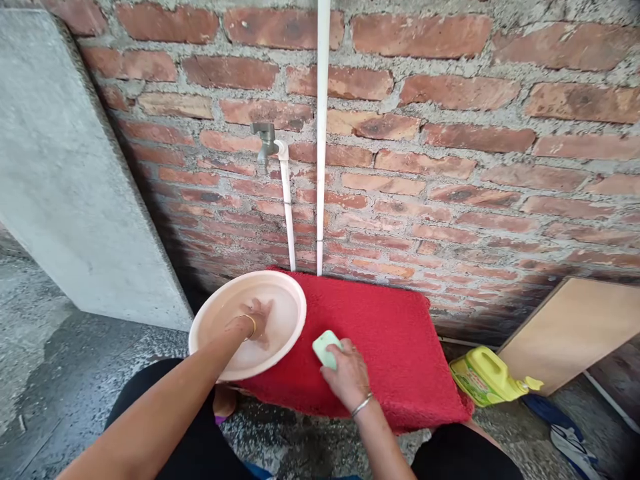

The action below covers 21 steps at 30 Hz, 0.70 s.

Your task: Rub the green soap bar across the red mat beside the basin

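Note:
My left hand (257, 322) dips into cloudy water in a pale pink basin (199, 333), its fingers spread and partly under the surface. Nothing shows in that hand. The basin rests on the left part of a red shaggy rug (385, 327), which is draped over a low support. Above the rug's middle, my right hand (349, 375) grips a pale green rounded block (327, 348) with a small mark near one end. The block's underside is hidden, so I cannot tell whether it touches the rug.
Behind stand a brick wall (450, 160), a tap (266, 143) and white pipes (323, 133). A grey slab (85, 167) leans at the left. To the right are a yellow-green jug (485, 377), a tan board (575, 327) and footwear (567, 437). The floor (115, 350) looks wet.

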Available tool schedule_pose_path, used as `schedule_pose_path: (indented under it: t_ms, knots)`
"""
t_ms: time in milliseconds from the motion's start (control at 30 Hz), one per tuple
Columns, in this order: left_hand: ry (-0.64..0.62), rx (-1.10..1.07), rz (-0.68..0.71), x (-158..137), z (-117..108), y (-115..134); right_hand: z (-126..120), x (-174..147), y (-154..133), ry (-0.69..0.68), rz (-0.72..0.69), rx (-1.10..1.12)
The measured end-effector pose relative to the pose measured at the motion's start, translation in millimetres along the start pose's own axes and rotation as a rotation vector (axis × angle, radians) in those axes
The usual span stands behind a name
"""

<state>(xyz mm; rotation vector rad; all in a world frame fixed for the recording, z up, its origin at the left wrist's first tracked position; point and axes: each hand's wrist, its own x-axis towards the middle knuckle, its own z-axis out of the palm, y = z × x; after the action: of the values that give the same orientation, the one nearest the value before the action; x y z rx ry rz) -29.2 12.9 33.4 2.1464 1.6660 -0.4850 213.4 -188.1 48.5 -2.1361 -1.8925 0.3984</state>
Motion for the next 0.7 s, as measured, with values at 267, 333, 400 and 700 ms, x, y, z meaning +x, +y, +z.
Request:
schedule_pose_path:
  t_ms: [267, 333, 400, 700]
  knots:
    - [-0.156, 0.171, -0.106, -17.1, -11.9, 13.3, -66.5, -48.3, 169.6, 0.189, 0.683, -0.100]
    - [-0.155, 0.184, -0.108, -19.8, -13.8, 16.3, -71.1, -57.5, 182.5, 0.278, 0.801, -0.165]
    - [-0.146, 0.189, -0.107, -21.2, -14.2, 17.1, -66.0, -57.4, 172.3, 0.364, 0.780, -0.186]
    - [-0.075, 0.149, -0.039, -11.6, -3.6, -0.7, 4.7, -18.3, -1.8, 0.114, -0.086, 0.045]
